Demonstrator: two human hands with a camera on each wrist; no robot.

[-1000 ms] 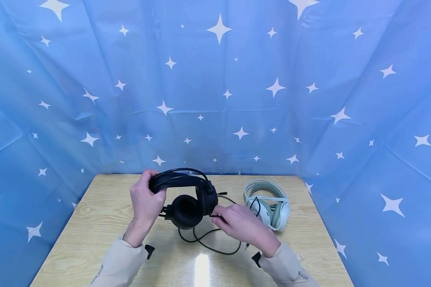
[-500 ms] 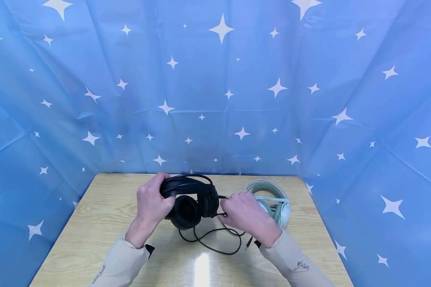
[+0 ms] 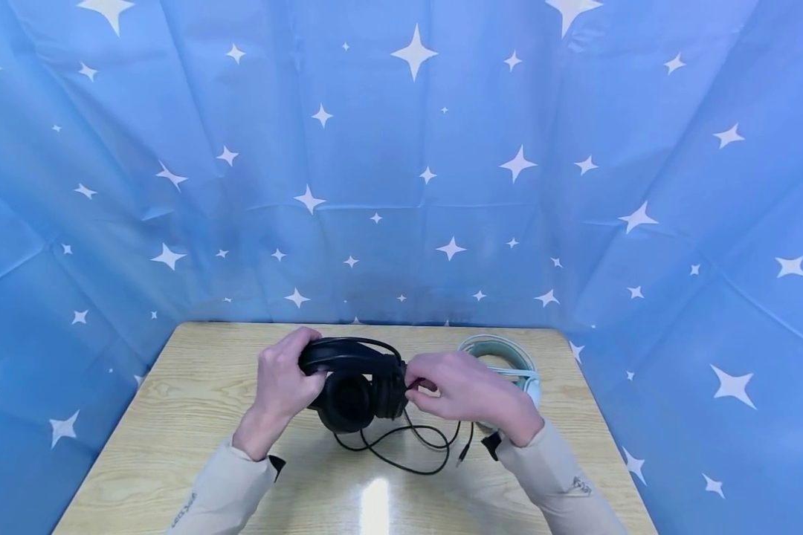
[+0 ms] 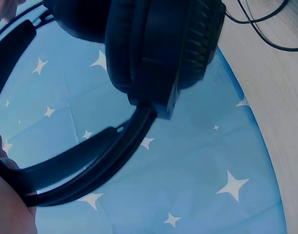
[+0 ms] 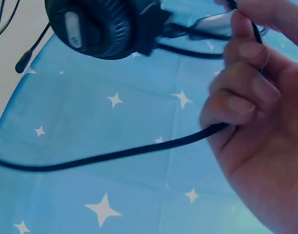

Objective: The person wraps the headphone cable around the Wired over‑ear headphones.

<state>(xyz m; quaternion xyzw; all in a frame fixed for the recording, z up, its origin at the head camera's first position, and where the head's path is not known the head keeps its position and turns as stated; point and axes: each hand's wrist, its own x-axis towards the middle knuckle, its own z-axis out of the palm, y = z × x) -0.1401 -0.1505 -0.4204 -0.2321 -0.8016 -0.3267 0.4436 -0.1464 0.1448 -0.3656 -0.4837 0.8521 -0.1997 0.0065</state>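
Note:
My left hand (image 3: 284, 383) grips the headband of a black over-ear headset (image 3: 346, 403), holding it above the table. In the left wrist view the hand (image 4: 14, 204) curls round the band at lower left, and an ear cup (image 4: 163, 48) fills the top. Beside the other cup, my right hand (image 3: 465, 386) pinches the headset's black cable (image 5: 114, 155). In the right wrist view the cable runs behind curled fingers (image 5: 241, 92) and up to the thumb and forefinger. A thick-tipped stalk (image 5: 24, 61) hangs at upper left there.
Mint-and-white headphones (image 3: 498, 349) lie at the right of the wooden table (image 3: 187, 416), partly hidden by my right arm. Loops of black cable (image 3: 401, 468) lie in front of the headset, with a plug (image 3: 465, 452) at their right. A blue star-patterned curtain (image 3: 375, 148) surrounds the table.
My left hand has moved right and slightly down with the headset. The right hand has pulled away with the cable, then come back close against the ear cup, its fingers now higher.

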